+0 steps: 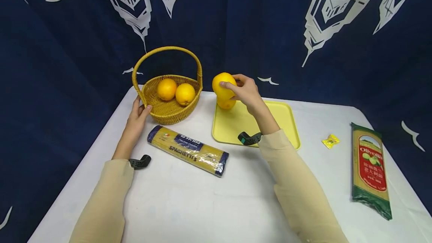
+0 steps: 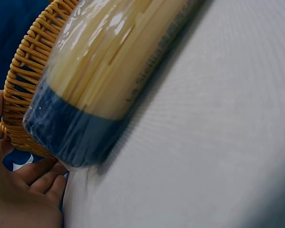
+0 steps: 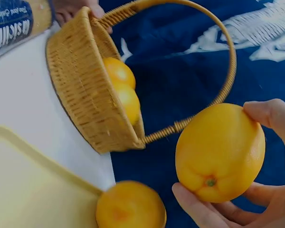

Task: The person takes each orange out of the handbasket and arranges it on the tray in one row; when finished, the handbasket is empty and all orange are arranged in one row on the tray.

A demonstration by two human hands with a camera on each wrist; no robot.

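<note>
My right hand (image 1: pixel 245 91) grips an orange (image 3: pixel 221 152) between thumb and fingers, raised over the left back corner of the yellow tray (image 1: pixel 283 117). Below it a second orange (image 3: pixel 131 209) rests on the tray, partly hidden by the held one in the head view. At the left, my left hand (image 1: pixel 136 117) holds the side of the wicker basket (image 1: pixel 172 117) near the foot of its tall handle, thumb at the rim. Two more oranges, a left one (image 1: pixel 167 89) and a right one (image 1: pixel 185 94), lie inside the basket.
A spaghetti pack (image 1: pixel 189 150) lies slanted in front of the basket, close to my left wrist. Right of the tray are a small yellow wrapped candy (image 1: pixel 330 141) and a green-ended pasta pack (image 1: pixel 370 170). A dark blue curtain (image 1: pixel 236 36) hangs behind the white table (image 1: pixel 202 205).
</note>
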